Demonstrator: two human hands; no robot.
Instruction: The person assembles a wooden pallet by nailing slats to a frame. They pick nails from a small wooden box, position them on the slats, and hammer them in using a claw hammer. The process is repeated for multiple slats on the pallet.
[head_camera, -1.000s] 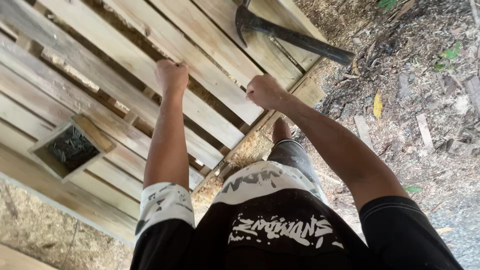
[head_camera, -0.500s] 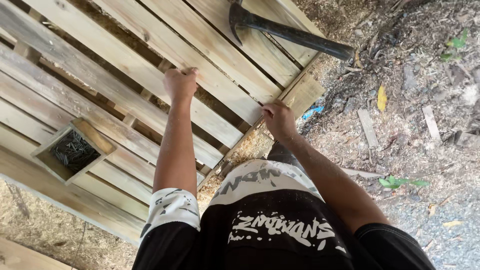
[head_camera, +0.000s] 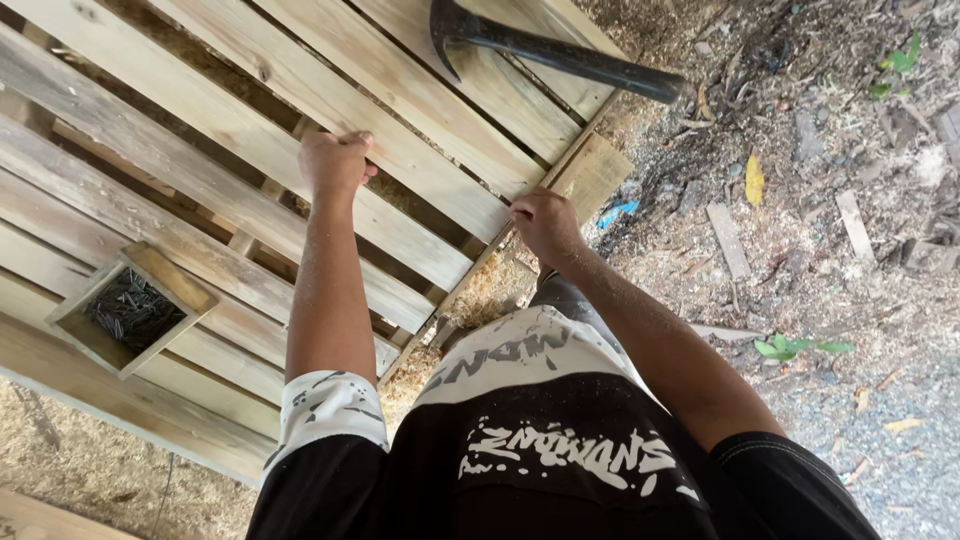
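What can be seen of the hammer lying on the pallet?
The hammer is dark, nearly black all over, with a curved claw head and a long straight handle that looks rubber-coated. It lies flat on the pale wooden slats of the pallet near its far corner, head towards the pallet's middle, handle end reaching past the edge over the dirt. Neither hand touches it; the right hand is nearer.

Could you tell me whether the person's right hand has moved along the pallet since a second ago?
Yes. The right hand dropped from the slat face toward the pallet end edge, farther from the hammer.
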